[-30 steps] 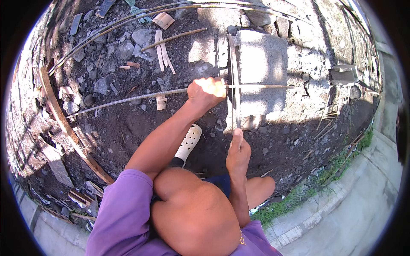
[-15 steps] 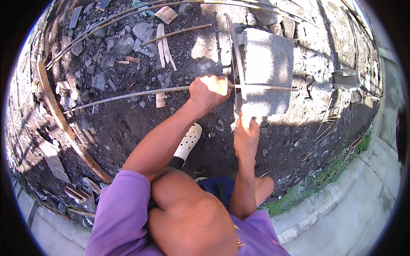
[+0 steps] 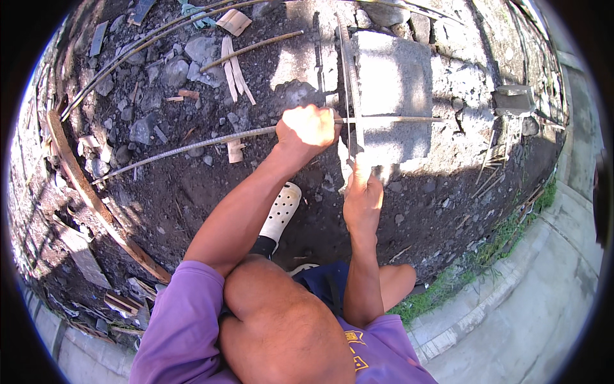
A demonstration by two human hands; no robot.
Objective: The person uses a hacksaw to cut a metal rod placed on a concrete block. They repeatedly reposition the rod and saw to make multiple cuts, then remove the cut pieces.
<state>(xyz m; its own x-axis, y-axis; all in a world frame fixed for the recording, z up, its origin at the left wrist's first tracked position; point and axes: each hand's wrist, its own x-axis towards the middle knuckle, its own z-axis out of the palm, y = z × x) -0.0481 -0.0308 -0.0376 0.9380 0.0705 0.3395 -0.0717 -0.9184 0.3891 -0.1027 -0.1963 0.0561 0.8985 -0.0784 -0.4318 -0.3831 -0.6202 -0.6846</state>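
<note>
Gripping a rod (image 3: 256,132) at twelve o'clock, the left hand (image 3: 308,128) curls its fingers around it in a fist. At three, the right hand (image 3: 363,200) holds a saw (image 3: 352,80) by its near end, fingers wrapped around it. Pointing toward twelve, the saw crosses the rod just to the three o'clock side of that fist (whether the blade touches, I cannot tell). From nine to two runs the rod, passing over a pale block (image 3: 391,77) near one. A white shoe (image 3: 283,211) shows near the centre, a plank (image 3: 101,208) at nine, grass (image 3: 476,269) at four.
</note>
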